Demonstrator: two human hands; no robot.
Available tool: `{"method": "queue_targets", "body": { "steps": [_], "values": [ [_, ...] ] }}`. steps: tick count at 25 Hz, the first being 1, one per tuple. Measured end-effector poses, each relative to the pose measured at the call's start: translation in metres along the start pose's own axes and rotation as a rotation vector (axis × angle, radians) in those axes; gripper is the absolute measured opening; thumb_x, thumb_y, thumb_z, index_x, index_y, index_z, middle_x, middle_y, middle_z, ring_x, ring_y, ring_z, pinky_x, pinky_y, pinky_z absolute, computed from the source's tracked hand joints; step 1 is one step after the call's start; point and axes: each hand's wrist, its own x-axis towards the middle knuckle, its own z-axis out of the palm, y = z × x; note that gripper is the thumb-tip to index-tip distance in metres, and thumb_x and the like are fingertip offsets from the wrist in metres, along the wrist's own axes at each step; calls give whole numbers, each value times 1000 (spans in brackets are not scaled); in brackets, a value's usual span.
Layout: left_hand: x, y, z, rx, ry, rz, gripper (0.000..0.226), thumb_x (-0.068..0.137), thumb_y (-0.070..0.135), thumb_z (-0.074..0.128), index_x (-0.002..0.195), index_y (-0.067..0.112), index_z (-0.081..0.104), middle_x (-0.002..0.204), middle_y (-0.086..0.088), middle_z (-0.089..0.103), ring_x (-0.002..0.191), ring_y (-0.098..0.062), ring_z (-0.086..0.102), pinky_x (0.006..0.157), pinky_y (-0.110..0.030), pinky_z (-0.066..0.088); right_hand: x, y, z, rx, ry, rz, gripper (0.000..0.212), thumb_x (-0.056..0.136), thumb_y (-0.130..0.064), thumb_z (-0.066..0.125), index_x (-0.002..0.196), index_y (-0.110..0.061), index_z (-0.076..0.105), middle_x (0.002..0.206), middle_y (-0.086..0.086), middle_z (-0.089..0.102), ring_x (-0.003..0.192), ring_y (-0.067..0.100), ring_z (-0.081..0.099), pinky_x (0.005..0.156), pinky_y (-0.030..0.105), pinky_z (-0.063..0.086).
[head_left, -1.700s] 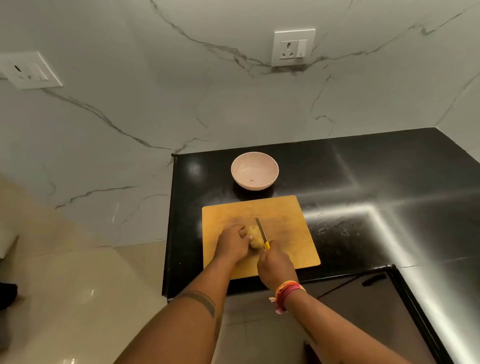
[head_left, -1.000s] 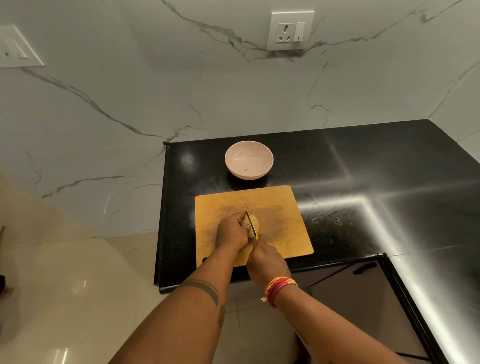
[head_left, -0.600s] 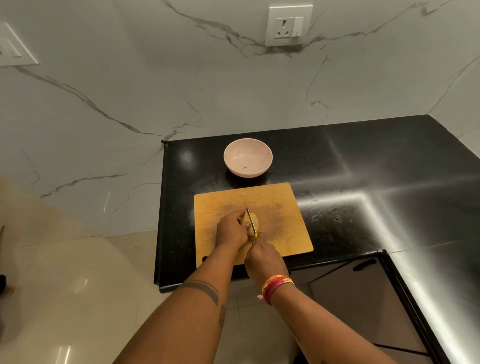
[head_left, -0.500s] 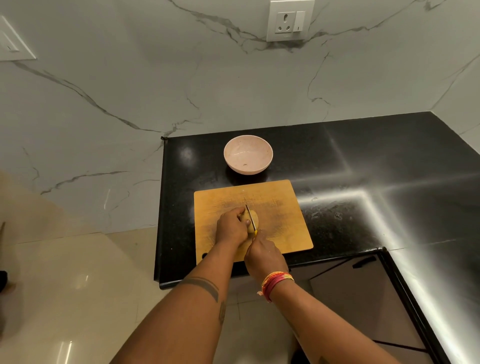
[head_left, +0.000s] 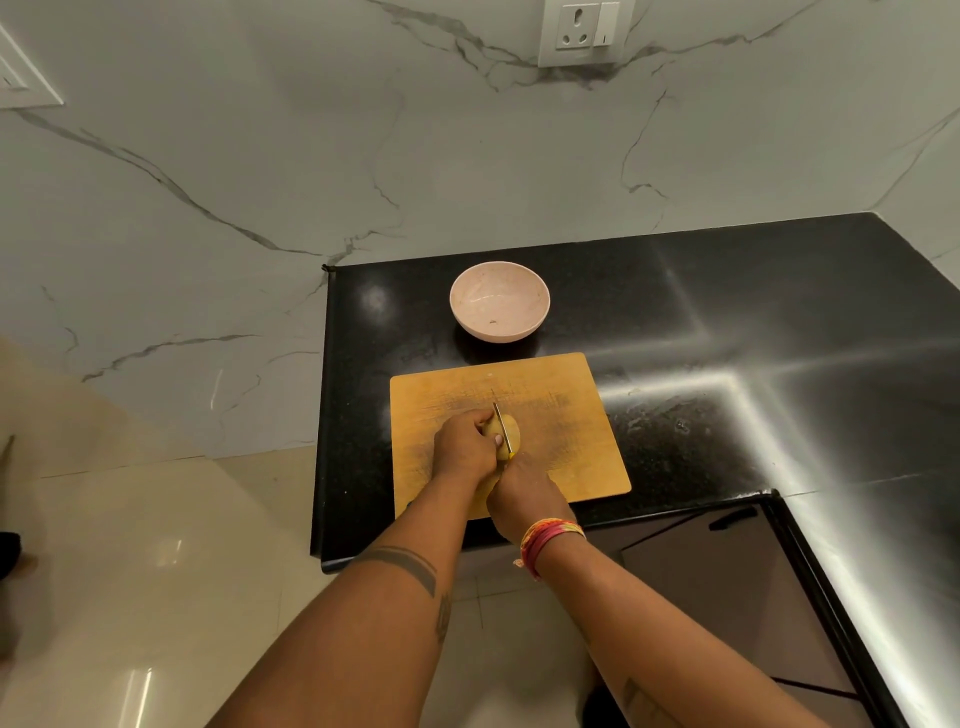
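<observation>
A wooden cutting board (head_left: 561, 415) lies on the black counter (head_left: 727, 322). On it rests a pale yellow potato (head_left: 511, 432). My left hand (head_left: 464, 448) grips the potato from its left side. My right hand (head_left: 522, 493) holds a small knife (head_left: 502, 428) with a yellow handle. The blade stands across the top of the potato, pointing away from me. Most of the handle is hidden inside my fist.
A pale pink bowl (head_left: 500, 301) stands just behind the board and looks nearly empty. A marble wall with a power socket (head_left: 581, 32) rises behind the counter. The counter's left edge drops to a beige floor (head_left: 130, 545). A dark cabinet door (head_left: 727, 571) is below on the right.
The knife moved left from the potato's right end to its middle. My left hand kept its grip. The camera tilted down a little.
</observation>
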Motion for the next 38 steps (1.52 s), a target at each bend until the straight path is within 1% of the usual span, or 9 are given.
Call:
{"method": "queue_targets", "body": {
  "steps": [5, 9, 13, 16, 21, 26, 30, 34, 38],
  "values": [
    [5, -4, 9, 17, 29, 2, 47, 95, 16, 70, 140, 26, 61, 141, -3, 60, 129, -25, 55, 112, -38, 44, 13, -3, -6, -48, -78, -4, 11, 102, -15, 44, 98, -16, 54, 76, -2, 52, 61, 13, 52, 50, 29, 36],
    [5, -2, 14, 28, 82, -4, 48, 95, 16, 70, 140, 25, 61, 140, -3, 60, 129, -26, 54, 112, -40, 44, 20, 0, -8, -50, -102, -14, 15, 100, -17, 47, 100, -15, 62, 83, 4, 66, 63, 14, 58, 51, 28, 40],
    [2, 2, 17, 18, 123, -31, 46, 95, 15, 69, 139, 24, 62, 141, -4, 59, 129, -26, 54, 111, -38, 44, 2, 3, -12, -142, -177, -93, 19, 99, -6, 47, 106, -7, 65, 97, 14, 67, 89, 32, 67, 68, 32, 45],
    [2, 1, 14, 29, 100, -15, 46, 95, 16, 70, 140, 23, 61, 141, -4, 60, 130, -26, 54, 112, -39, 44, -10, 2, -20, -131, -187, -59, 25, 100, -5, 43, 114, -3, 64, 111, 18, 67, 102, 35, 65, 84, 38, 52],
    [3, 2, 4, 27, 76, 5, 46, 94, 13, 72, 138, 21, 63, 139, -3, 63, 128, -25, 57, 112, -36, 45, 5, 0, -17, -123, -199, -64, 19, 97, -4, 45, 95, -8, 64, 97, 16, 68, 83, 29, 59, 71, 33, 45],
    [0, 1, 10, -4, 126, -3, 43, 95, 11, 70, 136, 22, 65, 136, -2, 64, 126, -24, 58, 109, -36, 47, 15, -1, -14, -119, -205, -80, 22, 98, -6, 47, 102, -7, 68, 99, 17, 70, 87, 32, 65, 75, 37, 54],
    [3, 2, 16, 13, 150, -38, 43, 94, 14, 70, 137, 22, 64, 137, -4, 63, 126, -25, 57, 109, -38, 47, -6, 14, -8, -91, -212, 7, 7, 99, -9, 44, 94, -11, 50, 108, 16, 64, 84, 28, 58, 71, 33, 43],
    [5, 0, 19, 12, 136, -40, 44, 95, 15, 70, 138, 22, 63, 138, -4, 61, 127, -26, 56, 109, -41, 47, -20, 36, 6, -62, -229, 156, 15, 100, -21, 48, 109, -10, 51, 105, 9, 57, 88, 25, 59, 75, 34, 47],
    [7, -1, 15, -27, 108, -67, 44, 94, 15, 70, 137, 24, 63, 136, -3, 62, 125, -25, 58, 108, -42, 49, -25, 49, 4, -35, -226, 187, 30, 105, -30, 41, 125, -12, 54, 123, 11, 60, 97, 24, 58, 82, 36, 46]
  ]
}}
